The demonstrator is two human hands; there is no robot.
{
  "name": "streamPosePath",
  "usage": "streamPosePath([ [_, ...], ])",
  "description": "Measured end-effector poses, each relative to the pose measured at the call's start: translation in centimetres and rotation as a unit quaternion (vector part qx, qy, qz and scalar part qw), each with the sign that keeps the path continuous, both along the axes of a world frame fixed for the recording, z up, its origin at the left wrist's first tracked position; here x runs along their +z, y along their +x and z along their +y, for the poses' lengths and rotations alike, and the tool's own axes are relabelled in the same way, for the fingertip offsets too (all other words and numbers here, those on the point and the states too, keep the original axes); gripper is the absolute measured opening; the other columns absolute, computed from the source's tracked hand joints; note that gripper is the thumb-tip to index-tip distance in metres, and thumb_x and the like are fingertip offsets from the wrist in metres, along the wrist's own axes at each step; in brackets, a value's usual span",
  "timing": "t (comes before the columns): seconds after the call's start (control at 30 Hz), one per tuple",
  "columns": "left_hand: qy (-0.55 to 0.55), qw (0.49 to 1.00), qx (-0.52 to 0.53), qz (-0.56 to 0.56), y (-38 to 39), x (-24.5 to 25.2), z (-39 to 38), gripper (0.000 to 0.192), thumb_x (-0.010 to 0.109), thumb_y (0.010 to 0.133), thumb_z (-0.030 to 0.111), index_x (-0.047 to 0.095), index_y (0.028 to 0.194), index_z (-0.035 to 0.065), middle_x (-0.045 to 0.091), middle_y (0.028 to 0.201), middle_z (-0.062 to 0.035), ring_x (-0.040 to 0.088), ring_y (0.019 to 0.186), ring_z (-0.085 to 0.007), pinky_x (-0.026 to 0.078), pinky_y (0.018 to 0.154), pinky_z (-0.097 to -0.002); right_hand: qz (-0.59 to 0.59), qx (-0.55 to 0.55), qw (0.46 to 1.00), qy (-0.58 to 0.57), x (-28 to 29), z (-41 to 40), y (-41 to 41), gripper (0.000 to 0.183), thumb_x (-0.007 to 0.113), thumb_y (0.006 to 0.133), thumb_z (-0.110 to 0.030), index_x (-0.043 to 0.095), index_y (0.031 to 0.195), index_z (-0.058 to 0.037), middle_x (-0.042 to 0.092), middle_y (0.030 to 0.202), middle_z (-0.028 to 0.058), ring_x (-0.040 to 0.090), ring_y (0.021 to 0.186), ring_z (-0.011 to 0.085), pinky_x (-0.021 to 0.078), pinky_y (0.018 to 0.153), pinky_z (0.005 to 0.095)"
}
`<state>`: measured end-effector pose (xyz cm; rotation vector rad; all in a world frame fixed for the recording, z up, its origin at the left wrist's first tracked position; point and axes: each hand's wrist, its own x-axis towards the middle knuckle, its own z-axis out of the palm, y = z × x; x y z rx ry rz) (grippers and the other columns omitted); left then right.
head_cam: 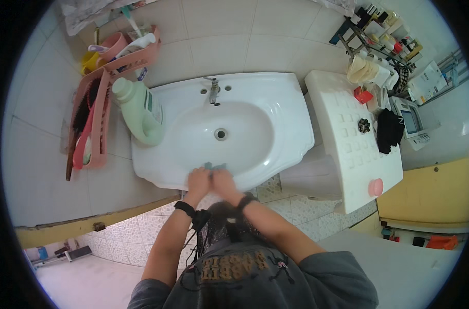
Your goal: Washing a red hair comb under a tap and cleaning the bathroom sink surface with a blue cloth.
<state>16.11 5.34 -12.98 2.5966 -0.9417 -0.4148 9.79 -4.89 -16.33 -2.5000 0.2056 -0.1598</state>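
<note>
Both of my hands are close together over the front rim of a white ceramic washbasin [257,166]. My left hand [199,181] and my right hand [223,183] grip a grey-green cloth [219,166], which shows just past my fingers; the rest of it is hidden. Dark bands circle both wrists. Beyond my hands lie the round drain [221,134] and the metal faucet [214,92] at the back of the basin. On the basin's left side stands a pale green plastic jug [141,112] with a handle and a screw cap.
Pink plastic baskets [103,127] on the left wall hold brushes and cups. To the right, a white ridged surface [350,154] carries a black cloth [389,130], a scrunchie [363,125], a red packet [362,95] and a pink round container [375,187]. A rack [358,38] of bottles is above.
</note>
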Motion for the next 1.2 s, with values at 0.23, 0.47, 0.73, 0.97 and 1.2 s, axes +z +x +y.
streamPosePath([
  [0.23,-0.229,0.947,0.162,0.155,4.1,-0.4,0.9,0.018,0.061,0.080,0.014,0.059,0.094,0.0026,0.058,0.089,-0.0094,0.056,0.084,-0.0216,0.046,0.072,-0.0329,0.040,-0.120,0.900,0.416,0.5,-2.7,3.9,0.024,0.055,0.080,-0.019,0.062,0.091,0.0013,0.060,0.070,0.0143,0.057,0.058,0.0256,0.0460,0.054,0.0358],
  [0.47,-0.405,0.832,0.162,0.343,4.5,1.4,-7.8,0.032,0.060,0.081,0.006,0.055,0.112,0.0026,0.060,0.096,-0.0096,0.057,0.089,-0.0155,0.048,0.071,-0.0282,0.051,-0.177,0.777,0.601,5.9,-10.3,3.8,0.019,0.055,0.083,-0.020,0.060,0.090,-0.0027,0.053,0.063,0.0001,0.049,0.050,0.0108,0.0361,0.042,0.0247],
  [0.73,-0.244,0.966,-0.038,0.083,14.1,6.9,-22.1,0.030,0.057,0.075,0.002,0.063,0.104,0.0100,0.059,0.098,-0.0118,0.057,0.092,-0.0283,0.046,0.081,-0.0353,-0.063,-0.258,0.876,0.403,6.2,-26.6,13.9,0.012,0.058,0.084,-0.012,0.060,0.094,-0.0056,0.055,0.069,0.0003,0.051,0.056,0.0106,0.0390,0.045,0.0257],
  [0.97,-0.297,0.940,0.165,-0.035,18.7,4.2,-26.5,0.027,0.055,0.075,0.000,0.062,0.099,0.0088,0.049,0.119,-0.0097,0.056,0.094,-0.0284,0.045,0.082,-0.0358,-0.073,-0.148,0.984,0.071,3.4,-32.0,23.2,0.031,0.054,0.083,-0.018,0.060,0.108,0.0002,0.062,0.080,0.0138,0.059,0.083,0.0249,0.0453,0.076,0.0323],
  [1.2,-0.383,0.876,0.293,-0.002,26.5,3.2,-16.1,0.023,0.050,0.077,-0.003,0.062,0.094,0.0059,0.061,0.096,-0.0113,0.059,0.088,-0.0268,0.048,0.075,-0.0339,0.137,-0.035,0.844,0.517,4.7,-30.7,28.1,0.041,0.042,0.089,-0.028,0.054,0.116,0.0004,0.062,0.101,0.0162,0.059,0.091,0.0253,0.0459,0.082,0.0310],
])
